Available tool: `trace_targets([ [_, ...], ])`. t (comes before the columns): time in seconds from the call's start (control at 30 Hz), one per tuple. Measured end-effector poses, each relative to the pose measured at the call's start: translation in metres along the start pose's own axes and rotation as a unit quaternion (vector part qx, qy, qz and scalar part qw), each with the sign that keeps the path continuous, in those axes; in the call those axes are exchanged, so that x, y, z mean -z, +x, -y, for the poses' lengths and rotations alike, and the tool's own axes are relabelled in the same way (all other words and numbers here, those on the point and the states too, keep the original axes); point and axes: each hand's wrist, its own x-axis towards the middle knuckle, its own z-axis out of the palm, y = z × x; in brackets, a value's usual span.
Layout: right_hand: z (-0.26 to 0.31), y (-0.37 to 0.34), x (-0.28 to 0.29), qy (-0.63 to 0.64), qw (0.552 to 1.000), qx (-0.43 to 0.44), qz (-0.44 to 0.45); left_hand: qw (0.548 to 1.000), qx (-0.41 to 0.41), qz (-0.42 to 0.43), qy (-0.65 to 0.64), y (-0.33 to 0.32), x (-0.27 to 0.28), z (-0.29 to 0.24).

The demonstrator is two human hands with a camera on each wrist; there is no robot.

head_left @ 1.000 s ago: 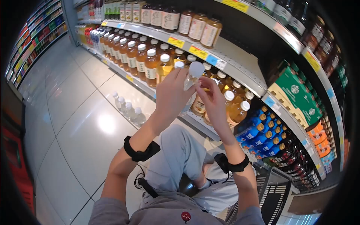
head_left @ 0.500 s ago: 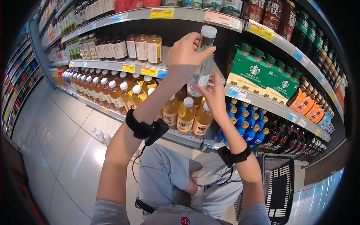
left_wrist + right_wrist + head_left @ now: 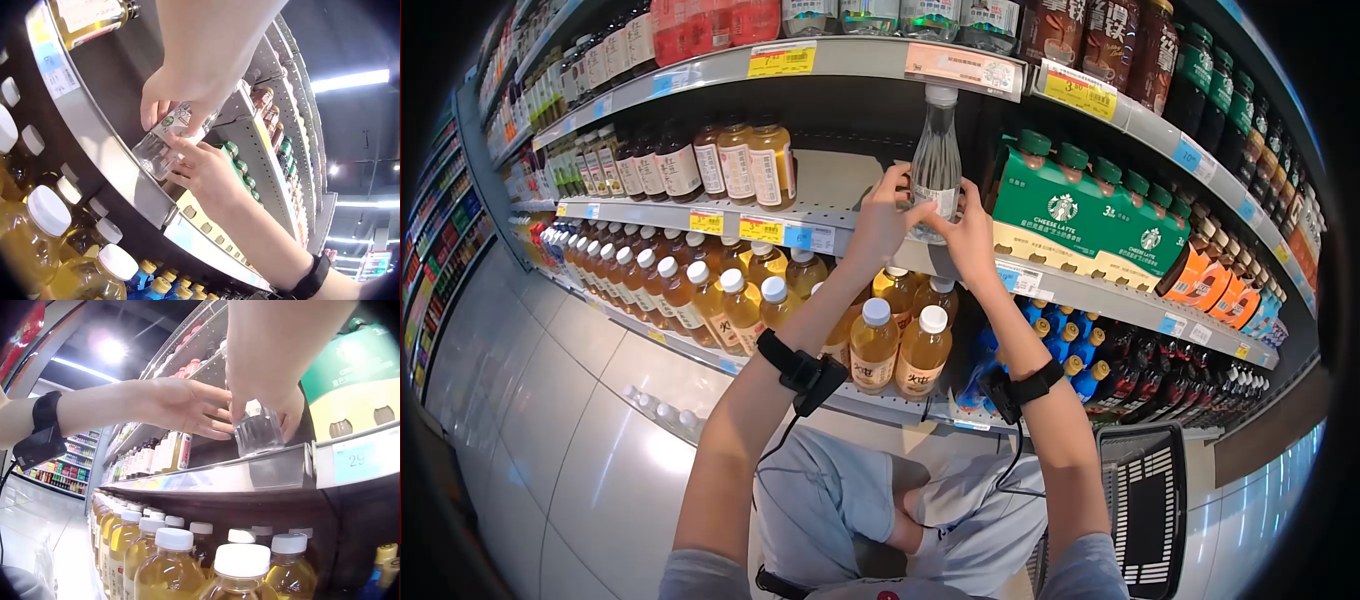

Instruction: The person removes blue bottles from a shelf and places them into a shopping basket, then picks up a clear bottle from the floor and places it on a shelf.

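Note:
A clear bottle with a white cap (image 3: 938, 150) stands upright at the front edge of the middle shelf (image 3: 840, 215), in the gap left of the green carton. Both hands hold its lower part, the left hand (image 3: 887, 220) from the left and the right hand (image 3: 970, 230) from the right. In the left wrist view the left hand (image 3: 187, 90) curls round the labelled bottle (image 3: 156, 153), and the right hand's (image 3: 209, 178) fingers touch it low down. The right wrist view shows the bottle base (image 3: 257, 437) at the shelf lip.
Green carton (image 3: 1090, 215) stands right of the bottle, amber bottles (image 3: 770, 165) farther left. Amber bottles with white caps (image 3: 873, 345) fill the shelf below. The upper shelf edge (image 3: 850, 58) is close to the bottle's cap. A basket (image 3: 1145, 510) and small clear bottles (image 3: 662, 410) are on the floor.
Both hands have carried the clear bottle from above the lower shelf up and forward to the middle shelf. It was tilted before and is upright now. The head view has shifted.

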Motion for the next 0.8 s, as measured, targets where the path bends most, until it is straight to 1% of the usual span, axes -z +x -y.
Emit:
trace_targets([
  [0.03,-0.002,0.001,0.0,0.021,1.0,-0.006,0.004,1.0,-0.004,-0.009,-0.018,0.003,-0.003,0.004],
  [0.13,-0.01,0.004,0.0,0.049,0.998,-0.03,0.011,0.999,-0.03,-0.031,0.005,0.01,-0.012,0.021],
  [0.17,-0.012,0.004,-0.001,0.052,0.998,-0.039,0.014,1.0,-0.018,-0.022,-0.005,0.012,-0.014,0.027],
  [0.27,-0.023,0.001,-0.007,0.078,0.997,-0.014,-0.014,0.999,0.016,0.009,-0.037,0.013,-0.017,0.037],
  [0.33,-0.034,-0.003,-0.012,0.001,0.999,0.022,-0.041,0.997,0.032,0.03,-0.061,0.01,-0.016,0.033],
  [0.37,-0.04,-0.005,-0.014,-0.037,0.997,0.041,-0.055,0.997,0.039,0.039,-0.056,0.01,-0.015,0.031],
  [0.43,-0.035,-0.006,-0.012,-0.004,0.999,0.006,-0.044,0.996,0.05,0.054,-0.047,0.01,-0.015,0.03],
  [0.57,-0.026,-0.003,-0.004,0.036,0.998,-0.055,-0.02,0.998,0.041,0.044,0.017,0.017,-0.022,0.048],
  [0.63,-0.023,-0.006,-0.005,-0.008,0.999,-0.035,-0.012,0.996,0.028,0.038,0.07,0.017,-0.025,0.045],
  [0.73,-0.021,-0.005,-0.004,-0.04,0.999,-0.022,-0.012,1.0,0.023,0.017,0.007,0.021,-0.038,0.055],
  [0.8,-0.019,-0.005,-0.004,-0.05,0.998,-0.025,-0.017,0.997,0.036,0.035,-0.061,0.023,-0.039,0.061],
])
